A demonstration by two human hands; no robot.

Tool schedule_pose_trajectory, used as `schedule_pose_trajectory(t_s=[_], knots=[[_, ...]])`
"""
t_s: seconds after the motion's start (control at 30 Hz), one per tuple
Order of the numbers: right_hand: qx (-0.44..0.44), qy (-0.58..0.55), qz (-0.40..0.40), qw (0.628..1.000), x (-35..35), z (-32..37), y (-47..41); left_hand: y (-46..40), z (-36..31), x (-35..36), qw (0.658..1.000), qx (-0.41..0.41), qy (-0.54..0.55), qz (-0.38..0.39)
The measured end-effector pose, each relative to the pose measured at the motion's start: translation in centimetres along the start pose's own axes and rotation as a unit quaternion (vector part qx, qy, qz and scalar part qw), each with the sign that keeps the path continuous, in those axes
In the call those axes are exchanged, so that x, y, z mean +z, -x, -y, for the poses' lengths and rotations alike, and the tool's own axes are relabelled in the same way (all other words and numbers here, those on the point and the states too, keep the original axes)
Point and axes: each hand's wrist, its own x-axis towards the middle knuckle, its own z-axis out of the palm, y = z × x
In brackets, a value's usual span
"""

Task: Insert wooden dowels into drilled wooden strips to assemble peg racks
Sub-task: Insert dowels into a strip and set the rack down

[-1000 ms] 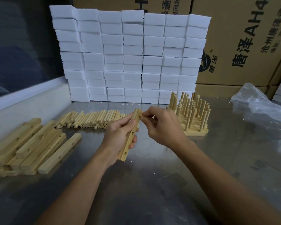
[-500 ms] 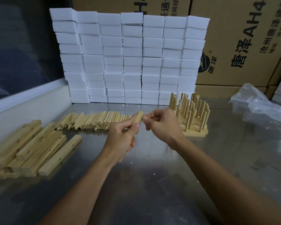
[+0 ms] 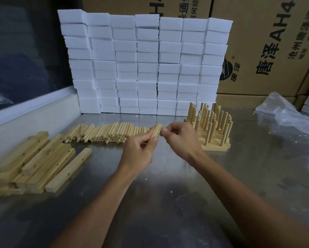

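Head view: the left hand (image 3: 138,154) holds one wooden strip (image 3: 156,131) up off the desk (image 3: 168,203), its grip closed tight around the strip so it stays steady. The top end pokes out toward the right hand (image 3: 181,140). The right hand's fingertips (image 3: 165,130) pinch together right at that end, likely pushing a peg into a hole, but the peg is hidden, so I cannot tell. Loose pegs (image 3: 105,134) lie in a row just behind the hands, easy to reach. Empty strips (image 3: 41,161) wait in a pile on the left. Finished racks (image 3: 211,126) stand on the right, pegs up, out of the way.
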Motion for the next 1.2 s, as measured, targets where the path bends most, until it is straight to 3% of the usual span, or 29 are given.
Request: schedule_pose_trajectory(t_s=[0.1,0.17,0.43,0.5,0.67,0.77,0.9,0.97,1.07,1.2], knots=[[0.146,-0.193,0.138,0.96,-1.5,0.1,-0.5,0.0,0.0,0.0,0.998,0.046,-0.046,-0.006],[0.178,-0.243,0.194,0.934,-2.2,-0.1,-0.8,-0.1,-0.1,0.2,0.997,0.058,-0.052,-0.006],[0.056,-0.092,0.057,0.992,-1.4,0.3,-0.8,0.1,-0.7,0.2,0.993,-0.069,0.096,0.001],[0.046,-0.11,0.032,0.992,-1.3,0.4,-0.8,0.0,-0.9,0.0,0.985,-0.101,0.137,-0.013],[0.118,-0.238,-0.005,0.964,-1.9,-0.1,-1.5,-0.5,-0.5,-1.0,0.945,-0.197,0.241,-0.1],[0.108,-0.148,-0.023,0.983,-1.9,-1.3,-1.5,-0.8,0.3,-1.5,0.916,-0.241,0.283,-0.152],[0.013,0.128,-0.018,0.991,-0.4,-3.2,-1.1,-1.0,1.2,-1.8,0.896,-0.267,0.308,-0.178],[-0.024,0.267,0.032,0.963,0.6,-4.2,-0.8,-1.0,1.5,-1.8,0.89,-0.277,0.311,-0.186],[-0.047,0.443,0.088,0.891,1.8,-5.4,-0.6,-1.2,1.7,-1.7,0.886,-0.284,0.312,-0.194],[0.0,0.49,0.138,0.86,2.6,-6.1,-0.9,-1.2,1.6,-1.6,0.887,-0.282,0.315,-0.187]])
